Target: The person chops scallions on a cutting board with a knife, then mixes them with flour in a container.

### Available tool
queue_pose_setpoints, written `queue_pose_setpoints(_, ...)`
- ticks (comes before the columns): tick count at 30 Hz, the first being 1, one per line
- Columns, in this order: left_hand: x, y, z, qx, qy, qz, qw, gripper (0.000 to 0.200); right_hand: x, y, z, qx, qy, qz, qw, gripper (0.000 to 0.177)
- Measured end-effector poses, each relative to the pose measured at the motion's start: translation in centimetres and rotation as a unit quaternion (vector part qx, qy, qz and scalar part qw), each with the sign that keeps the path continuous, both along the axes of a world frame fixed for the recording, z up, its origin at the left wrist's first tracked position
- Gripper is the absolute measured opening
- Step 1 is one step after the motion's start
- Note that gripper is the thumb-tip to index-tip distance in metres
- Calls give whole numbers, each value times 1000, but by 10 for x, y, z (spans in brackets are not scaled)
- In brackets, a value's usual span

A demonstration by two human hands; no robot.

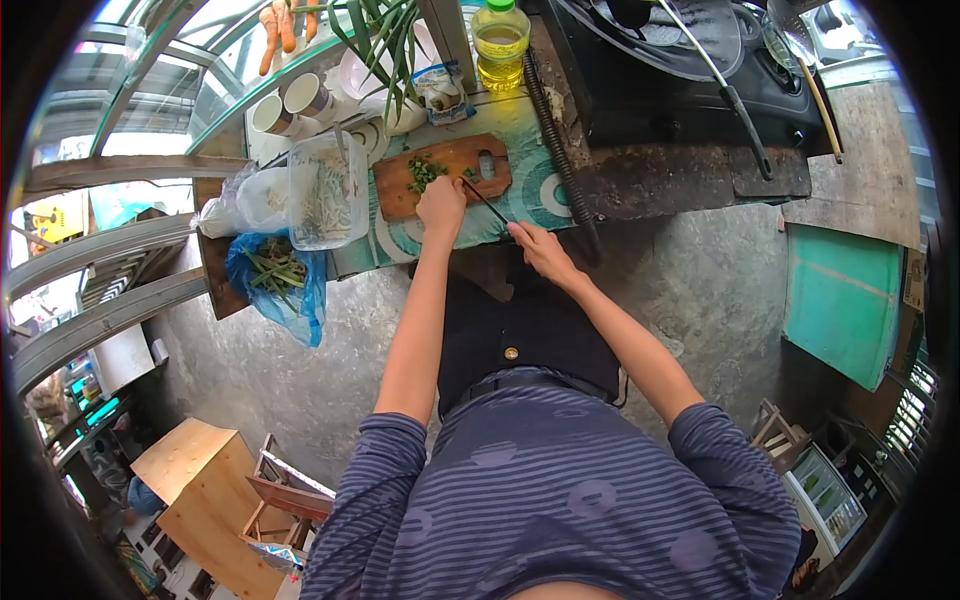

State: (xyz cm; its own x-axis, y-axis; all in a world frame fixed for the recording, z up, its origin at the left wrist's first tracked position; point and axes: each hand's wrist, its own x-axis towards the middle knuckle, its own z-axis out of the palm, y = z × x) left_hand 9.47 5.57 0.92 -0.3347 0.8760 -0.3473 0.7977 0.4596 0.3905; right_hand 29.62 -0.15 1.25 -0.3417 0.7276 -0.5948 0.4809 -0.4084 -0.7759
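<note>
A wooden cutting board (395, 203) with a handle slot lies on the green patterned tabletop. Chopped green herbs (427, 172) are heaped on its middle, with a few green bits to the right of the heap. My left hand (441, 208) is closed with curled fingers at the board, just below the heap; whatever it grips is hidden under the fingers. Held in my right hand (541, 252), a knife (487, 205) slants up and left across the board's front edge. Its tip is close beside my left fingers.
Left of the board stand a clear plastic tub (328, 190) and a blue bag (290, 290) of green trimmings. Behind are paper cups (308, 97), leafy green onions (385, 50) and an oil bottle (500, 50). A black stove (680, 100) and hose (560, 150) are at right.
</note>
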Motion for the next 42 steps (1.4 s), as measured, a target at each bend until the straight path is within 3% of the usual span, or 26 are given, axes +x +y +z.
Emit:
queue_pose_setpoints(5,-10,-2,1,15,-11,2,1000,34,-1,0,4,46,-43,1,998,52)
queue_pose_setpoints(8,-13,-7,26,4,-82,34,996,32,-1,2,7,59,-56,4,997,53)
queue_pose_setpoints(15,-12,-8,24,-5,-66,45,997,29,-3,-2,10,63,-47,9,997,53)
queue_pose_setpoints(24,-10,-9,24,-1,-53,41,998,28,-10,3,26,124,-150,63,979,48)
queue_pose_setpoints(42,-9,-9,19,7,-21,40,999,29,-6,1,9,125,-97,12,987,48)
